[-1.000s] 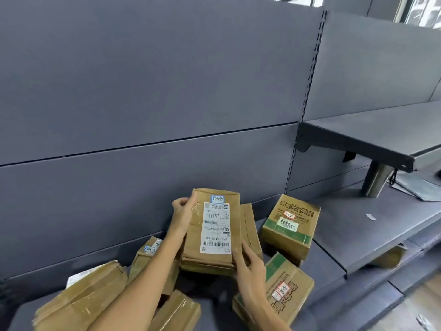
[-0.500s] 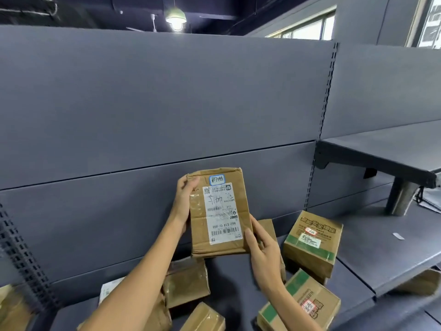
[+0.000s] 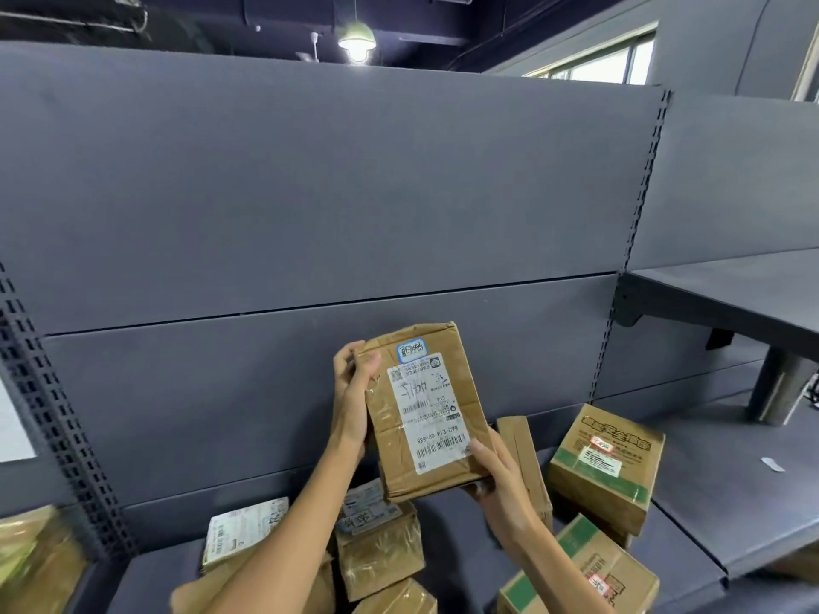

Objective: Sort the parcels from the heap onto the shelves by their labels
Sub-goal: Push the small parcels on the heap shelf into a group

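Note:
I hold a brown cardboard parcel up in front of the grey back panel, its white shipping label and a small blue-edged sticker facing me. My left hand grips its upper left edge. My right hand supports its lower right corner from below. Under it on the low shelf lies the heap: a taped brown parcel, a parcel with a white label, a slim upright one, and two green-striped boxes.
A bare grey shelf juts out at mid height on the right, on a bracket and a post. Another low shelf lies right of the heap. More brown parcels sit at far left. A slotted upright divides the bays.
Both hands have lifted the parcel up off the heap and tilted it slightly. The camera has tipped upward, so the ceiling lamp and window now show.

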Motion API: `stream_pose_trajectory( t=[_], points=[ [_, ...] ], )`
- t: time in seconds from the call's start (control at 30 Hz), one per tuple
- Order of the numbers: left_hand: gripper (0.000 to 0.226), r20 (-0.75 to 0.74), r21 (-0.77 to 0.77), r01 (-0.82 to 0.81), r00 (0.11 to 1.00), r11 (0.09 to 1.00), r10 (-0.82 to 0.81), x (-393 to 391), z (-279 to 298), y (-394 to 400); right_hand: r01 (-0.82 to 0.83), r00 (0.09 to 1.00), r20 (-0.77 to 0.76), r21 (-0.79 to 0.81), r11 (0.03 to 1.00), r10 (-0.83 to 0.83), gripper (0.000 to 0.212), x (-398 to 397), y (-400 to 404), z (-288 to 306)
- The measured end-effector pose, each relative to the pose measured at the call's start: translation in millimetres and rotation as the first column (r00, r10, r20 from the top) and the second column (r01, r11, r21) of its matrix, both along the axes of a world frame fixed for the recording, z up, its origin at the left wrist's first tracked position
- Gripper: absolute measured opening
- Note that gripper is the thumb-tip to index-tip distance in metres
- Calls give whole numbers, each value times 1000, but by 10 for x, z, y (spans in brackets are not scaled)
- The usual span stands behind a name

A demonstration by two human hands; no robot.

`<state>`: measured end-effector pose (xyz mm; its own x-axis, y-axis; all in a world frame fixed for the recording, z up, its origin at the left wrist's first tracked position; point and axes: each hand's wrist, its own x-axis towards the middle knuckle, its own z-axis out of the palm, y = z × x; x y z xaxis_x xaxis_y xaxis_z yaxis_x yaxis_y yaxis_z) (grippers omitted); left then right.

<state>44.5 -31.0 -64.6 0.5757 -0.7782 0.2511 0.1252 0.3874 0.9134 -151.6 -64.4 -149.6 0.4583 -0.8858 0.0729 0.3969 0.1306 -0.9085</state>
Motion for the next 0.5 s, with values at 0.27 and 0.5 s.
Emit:
stream_pose_trajectory(
  t=[0.27,0.5],
  points=[
    [91,-103,122,-45,993,992,58,198,-97,120,105,993,-52,7,994,-104,59,-7,-160,168],
    [81,133,357,218,951,908,-280,434,-34,280,22,959,-279,-123,992,-56,62,-176,-415,532]
  ],
)
